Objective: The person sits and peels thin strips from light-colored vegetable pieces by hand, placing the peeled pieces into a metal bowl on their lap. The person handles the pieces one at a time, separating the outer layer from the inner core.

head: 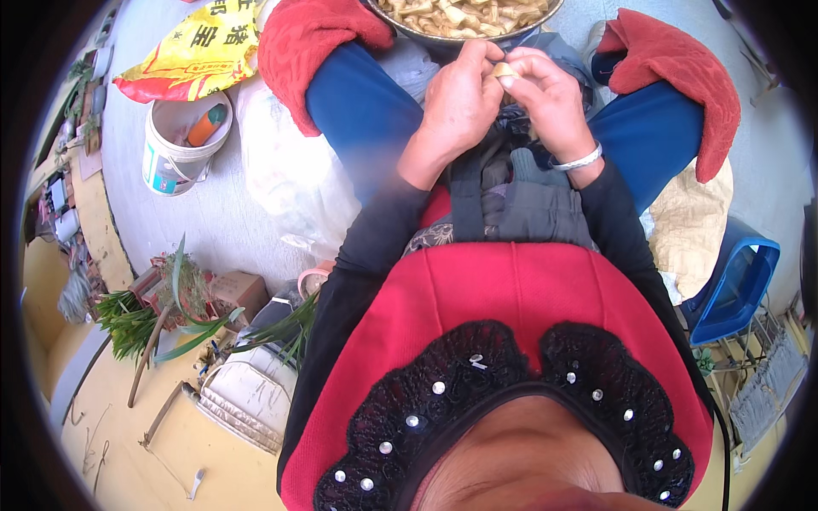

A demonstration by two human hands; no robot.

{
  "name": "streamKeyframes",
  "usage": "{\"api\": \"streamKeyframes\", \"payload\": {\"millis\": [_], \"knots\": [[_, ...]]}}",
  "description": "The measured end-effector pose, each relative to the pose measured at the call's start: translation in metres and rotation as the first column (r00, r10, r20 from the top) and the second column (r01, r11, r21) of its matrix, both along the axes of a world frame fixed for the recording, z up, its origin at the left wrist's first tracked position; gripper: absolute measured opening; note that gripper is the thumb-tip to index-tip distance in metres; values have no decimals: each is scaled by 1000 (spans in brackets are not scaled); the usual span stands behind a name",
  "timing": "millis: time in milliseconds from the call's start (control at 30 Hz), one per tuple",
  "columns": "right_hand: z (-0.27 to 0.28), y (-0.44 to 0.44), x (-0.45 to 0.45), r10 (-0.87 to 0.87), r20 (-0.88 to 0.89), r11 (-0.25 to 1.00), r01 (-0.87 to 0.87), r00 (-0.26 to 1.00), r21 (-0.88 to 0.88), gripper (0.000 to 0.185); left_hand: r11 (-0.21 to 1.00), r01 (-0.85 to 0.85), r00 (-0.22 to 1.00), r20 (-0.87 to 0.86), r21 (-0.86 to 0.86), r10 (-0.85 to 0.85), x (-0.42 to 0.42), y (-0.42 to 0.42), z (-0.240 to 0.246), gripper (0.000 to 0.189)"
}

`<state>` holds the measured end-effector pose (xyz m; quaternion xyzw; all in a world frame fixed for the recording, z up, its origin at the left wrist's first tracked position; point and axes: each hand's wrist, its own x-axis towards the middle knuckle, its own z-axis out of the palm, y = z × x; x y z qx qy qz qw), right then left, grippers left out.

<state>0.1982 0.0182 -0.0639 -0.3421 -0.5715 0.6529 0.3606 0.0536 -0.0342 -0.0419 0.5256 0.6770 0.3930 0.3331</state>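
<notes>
My left hand (461, 102) and my right hand (551, 99) meet at the top centre, above my lap. A small pale-yellow piece (505, 70) is pinched between their fingertips, with my right thumb pressed on it. The right wrist bears a silvery bracelet (577, 160). Just beyond the hands stands a round metal-rimmed basin (441, 38) filled with pale brown plant pieces (466, 16), cut off by the picture's top edge. Fingers hide part of the held piece.
A white bucket (185, 153) with an orange-and-green object stands at left, beside a yellow printed bag (198, 54) and a whitish plastic bag (287, 172). Red cloths (684, 83) cover both knees. A tan sack (693, 223) and blue plastic container (735, 287) lie at right.
</notes>
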Motion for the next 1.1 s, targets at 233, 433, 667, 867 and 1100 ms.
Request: {"api": "streamKeyframes", "payload": {"millis": [233,433,667,867,1100], "knots": [[-14,-3,-7,-103,-249,945,17,963,-326,16,995,-63,993,107,78,54,2,1,-2,13],[-8,-1,-4,-132,-96,990,136,987,38,15,965,-55,993,-89,258,80,4,3,-17,11],[-4,2,3,21,-568,749,-389,823,-536,25,998,-64,665,745,-15,53,-2,7,-1,4],[-7,1,8,58,-540,777,-377,840,-504,36,975,-135,983,-99,178,154,-2,-2,1,7],[-16,6,12,3,-651,717,-456,759,-528,25,978,-24,917,394,205,-60,3,-6,11,8]]}}
